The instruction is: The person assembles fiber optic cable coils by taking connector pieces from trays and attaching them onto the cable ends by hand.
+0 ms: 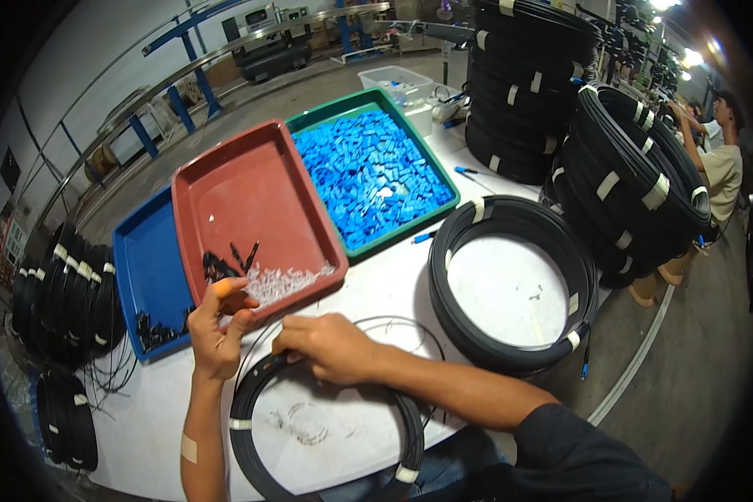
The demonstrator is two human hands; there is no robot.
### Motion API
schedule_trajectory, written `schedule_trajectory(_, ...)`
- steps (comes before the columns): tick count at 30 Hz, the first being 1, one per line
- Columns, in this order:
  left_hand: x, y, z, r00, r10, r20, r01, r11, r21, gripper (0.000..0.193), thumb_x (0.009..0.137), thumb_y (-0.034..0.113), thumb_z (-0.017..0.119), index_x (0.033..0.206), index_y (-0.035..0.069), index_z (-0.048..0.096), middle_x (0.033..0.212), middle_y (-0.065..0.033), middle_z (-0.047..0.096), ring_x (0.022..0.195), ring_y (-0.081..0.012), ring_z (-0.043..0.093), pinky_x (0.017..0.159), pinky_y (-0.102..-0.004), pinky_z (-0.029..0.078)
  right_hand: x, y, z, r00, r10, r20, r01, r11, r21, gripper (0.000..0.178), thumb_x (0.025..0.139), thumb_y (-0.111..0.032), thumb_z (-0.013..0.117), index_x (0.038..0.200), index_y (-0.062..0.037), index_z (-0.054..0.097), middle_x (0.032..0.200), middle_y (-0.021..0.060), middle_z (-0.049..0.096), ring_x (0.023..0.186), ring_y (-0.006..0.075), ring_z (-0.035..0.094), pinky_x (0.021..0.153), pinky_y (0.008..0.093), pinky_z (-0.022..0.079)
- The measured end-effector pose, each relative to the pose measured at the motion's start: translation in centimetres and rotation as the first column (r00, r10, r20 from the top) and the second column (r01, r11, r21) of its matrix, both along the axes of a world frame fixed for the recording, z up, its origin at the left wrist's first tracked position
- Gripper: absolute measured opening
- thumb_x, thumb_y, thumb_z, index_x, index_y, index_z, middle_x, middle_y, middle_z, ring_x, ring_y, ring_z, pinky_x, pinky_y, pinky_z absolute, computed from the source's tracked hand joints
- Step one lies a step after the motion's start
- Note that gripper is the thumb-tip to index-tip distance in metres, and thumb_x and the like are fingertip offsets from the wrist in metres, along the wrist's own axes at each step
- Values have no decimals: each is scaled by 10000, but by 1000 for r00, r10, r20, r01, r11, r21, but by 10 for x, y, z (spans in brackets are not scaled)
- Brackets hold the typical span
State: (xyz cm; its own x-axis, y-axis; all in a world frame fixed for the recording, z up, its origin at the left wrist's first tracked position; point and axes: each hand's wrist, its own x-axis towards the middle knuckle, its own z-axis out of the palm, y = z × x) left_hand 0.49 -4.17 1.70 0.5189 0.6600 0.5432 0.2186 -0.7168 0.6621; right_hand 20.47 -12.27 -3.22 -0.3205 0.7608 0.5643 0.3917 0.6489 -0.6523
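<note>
A coil of black cable (pixel 244 443), bound with white tape, lies at the table's near edge. My right hand (pixel 330 347) is closed on the cable at the coil's far side, where a small dark fitting shows beside the fingers. My left hand (pixel 213 330) is raised just left of it, over the near rim of the red tray (pixel 251 180). Its fingers curl toward the thumb, one with an orange covering; what they hold, if anything, is hidden. Clear small pieces (pixel 280 286) and black connector parts (pixel 217 268) lie in that tray.
Behind stands a green tray (pixel 443 201) of blue connectors; a blue tray (pixel 138 243) sits left. A larger coil (pixel 456 318) lies right, with tall coil stacks (pixel 510 109) beyond. More coils (pixel 67 293) are at far left. Another person (pixel 719 167) works at far right.
</note>
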Motion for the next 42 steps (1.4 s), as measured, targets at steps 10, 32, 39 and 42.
schedule_trajectory(10,202,95,19,790,-281,-545,509,795,330,334,797,-7,694,1124,57,710,1094,-146,707,999,-333,681,844,-400,563,-3,-5,-2,993,18,115,-19,1000,1,224,787,-36,634,1010,-51,608,959,119,584,820,335,682,657,464,553)
schedule_trajectory(32,291,129,-17,698,-53,-714,508,740,441,386,693,64,748,1061,57,631,1125,-136,651,1074,-339,648,908,-460,524,6,-3,0,973,47,225,-51,999,12,307,762,-73,657,1066,-29,670,960,155,682,857,338,699,720,446,573)
schedule_trajectory(39,301,118,-1,507,89,-857,559,723,406,366,715,94,756,1062,73,641,982,-126,716,1021,-326,695,871,-481,544,5,3,-12,964,-21,265,23,1000,-3,234,604,-51,744,837,-53,729,833,180,700,784,375,688,705,470,562)
schedule_trajectory(42,295,115,5,611,98,-786,479,744,465,309,763,72,723,1060,71,639,945,-141,712,992,-346,701,830,-477,560,-2,4,-11,980,-23,199,17,999,34,223,606,-28,717,828,-50,730,827,181,699,790,386,685,707,467,562)
